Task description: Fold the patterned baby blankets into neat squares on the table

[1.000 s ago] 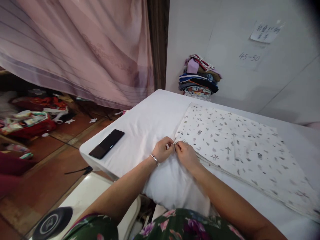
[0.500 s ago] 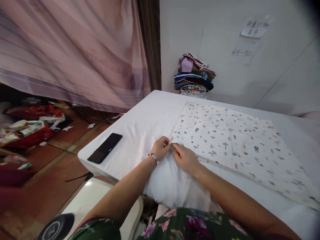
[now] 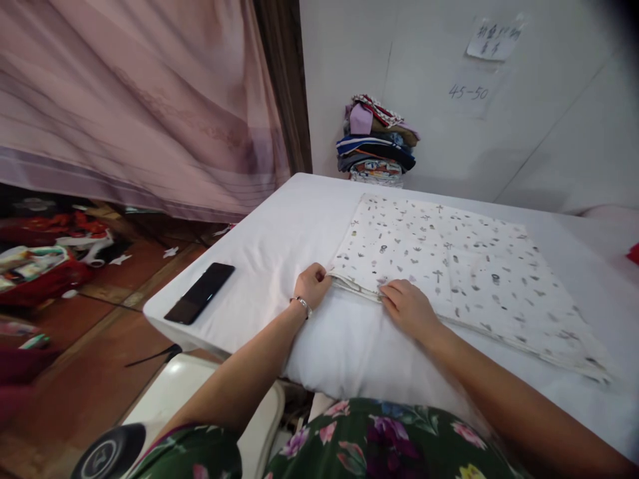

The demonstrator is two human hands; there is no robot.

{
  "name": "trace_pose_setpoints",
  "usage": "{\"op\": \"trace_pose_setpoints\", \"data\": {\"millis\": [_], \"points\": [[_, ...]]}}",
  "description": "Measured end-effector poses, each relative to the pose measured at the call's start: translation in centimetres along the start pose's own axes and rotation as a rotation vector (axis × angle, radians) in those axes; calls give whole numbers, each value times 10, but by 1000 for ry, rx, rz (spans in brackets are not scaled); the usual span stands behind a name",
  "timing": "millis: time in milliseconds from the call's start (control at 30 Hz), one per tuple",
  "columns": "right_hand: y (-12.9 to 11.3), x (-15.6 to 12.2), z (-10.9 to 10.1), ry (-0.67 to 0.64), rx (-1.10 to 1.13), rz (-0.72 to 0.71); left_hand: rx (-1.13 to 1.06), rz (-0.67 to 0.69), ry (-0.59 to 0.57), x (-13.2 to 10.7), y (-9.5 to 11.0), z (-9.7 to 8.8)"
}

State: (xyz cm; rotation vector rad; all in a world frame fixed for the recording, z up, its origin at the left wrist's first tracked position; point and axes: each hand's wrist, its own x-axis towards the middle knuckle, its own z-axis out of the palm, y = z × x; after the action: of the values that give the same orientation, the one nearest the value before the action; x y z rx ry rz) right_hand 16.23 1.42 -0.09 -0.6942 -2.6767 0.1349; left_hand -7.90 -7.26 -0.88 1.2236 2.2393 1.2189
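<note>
A white printed cloth point(image 3: 469, 279), folded in layers and dotted with small grey motifs, lies flat on the table. At its near left corner my left hand point(image 3: 313, 285) pinches the layered edge between thumb and fingers; a bracelet circles that wrist. My right hand point(image 3: 409, 307) grips the near edge a little farther right, thumb below and fingers on top. Between the two hands the stacked layers of the edge show slightly parted.
The table point(image 3: 279, 226) wears a white cover. A black phone point(image 3: 200, 293) rests near its left edge. Folded clothes point(image 3: 378, 143) are stacked against the wall. A white stool point(image 3: 174, 386) stands at the lower left, and a pink curtain point(image 3: 150, 100) hangs behind.
My right hand has slid rightward along the cloth's near edge, away from my left hand, which stays at the corner. The view has shifted slightly.
</note>
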Motion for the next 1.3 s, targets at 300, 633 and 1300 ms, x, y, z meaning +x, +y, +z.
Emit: {"op": "trace_pose_setpoints", "data": {"millis": [300,633,1300], "points": [[-2,13,4,-43,-20,-93,225,170,-83,-7,4,-1],[0,9,4,8,-43,-125,217,171,-22,-4,0,-3],[-6,14,7,-29,78,-105,223,436,-108,-4,-4,-3]]}}
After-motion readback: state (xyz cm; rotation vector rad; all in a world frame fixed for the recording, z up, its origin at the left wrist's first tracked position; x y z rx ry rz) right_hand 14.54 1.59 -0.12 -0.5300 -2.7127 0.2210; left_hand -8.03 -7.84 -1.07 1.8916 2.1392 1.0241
